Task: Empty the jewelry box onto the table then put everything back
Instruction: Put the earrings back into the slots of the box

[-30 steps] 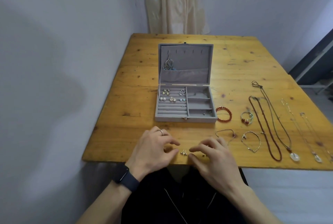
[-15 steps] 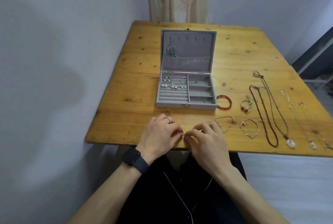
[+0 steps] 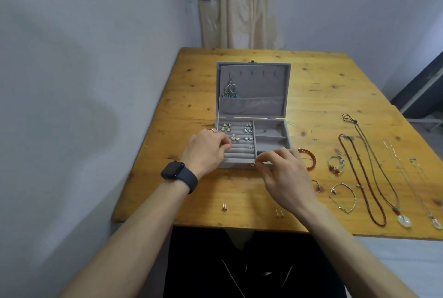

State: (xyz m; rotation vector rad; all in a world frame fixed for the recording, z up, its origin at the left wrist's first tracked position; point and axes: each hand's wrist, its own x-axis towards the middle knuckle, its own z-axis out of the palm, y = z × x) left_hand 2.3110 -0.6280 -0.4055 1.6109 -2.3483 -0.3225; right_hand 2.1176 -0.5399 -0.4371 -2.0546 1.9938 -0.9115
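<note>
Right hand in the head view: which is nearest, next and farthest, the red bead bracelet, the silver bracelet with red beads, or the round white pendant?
1. Red bead bracelet, right beside the right hand.
2. Silver bracelet with red beads, further right.
3. Round white pendant, far right, toward the front.

Grey velvet-lined jewelry box (image 3: 254, 82) mid-worktop (image 3: 323, 87), lid open and upright. Silver dangling earring (image 3: 230, 89) hangs from lid hook. Small stud earrings (image 3: 235, 138) sit in left ring rolls. Red bead bracelet (image 3: 310, 158) lies just beside box's right wall. Long cord necklaces (image 3: 364, 178) laid out farther right. Two tiny silver studs (image 3: 224, 206) lie near front edge, well apart.
</note>
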